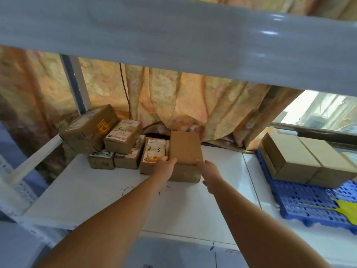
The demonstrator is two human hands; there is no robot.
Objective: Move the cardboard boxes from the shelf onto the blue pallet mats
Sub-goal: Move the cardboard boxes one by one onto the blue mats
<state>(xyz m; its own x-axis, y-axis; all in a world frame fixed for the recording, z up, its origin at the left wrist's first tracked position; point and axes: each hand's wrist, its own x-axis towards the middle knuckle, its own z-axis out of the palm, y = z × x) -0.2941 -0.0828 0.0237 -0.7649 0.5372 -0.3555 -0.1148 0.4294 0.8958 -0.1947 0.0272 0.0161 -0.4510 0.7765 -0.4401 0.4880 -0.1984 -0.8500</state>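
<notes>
Left forearm [116, 209] and right forearm [251, 209] run up from the bottom edge, both bare, converging on one target. Overhead, close and blurred: grey beam [173, 35] of the rack.

Shelf board [87, 190], white, carries the load. Left hand [166, 167] is at the near left corner of the plain box [185, 149]. Its fingers [170, 160] curl over the top edge beside the neighbouring carton and look to be gripping. Right hand [210, 175] is at the near right corner, with fingers [201, 163] fairly straight and only the tips touching the cardboard. It has not closed round anything. How firm the contact is, cannot tell.

Plain box sits flat on the board, unlabelled face up. Long axis runs away from the person, near to far, so the hands bracket the short near end, one per long side. It touches the carton marked "2-3" [154, 151] on its left. Further left, the other labelled boxes [123, 136] are heaped two high against the rack post.

Blue pallet mat [309, 202] lies to the right of the box, on the right hand's side and a little nearer the camera. Stacked boxes [301, 161] fill its far corner, while the near grid shows bare apart from a yellow flat item [345, 207], kind unclear.

Judgement: the lift has not begun. The carry would swing rightward, so the right hand needs a proper hold on its side before the box comes off the board.

Behind everything hangs the patterned curtain [173, 97], with a window [318, 111] at far right.
</notes>
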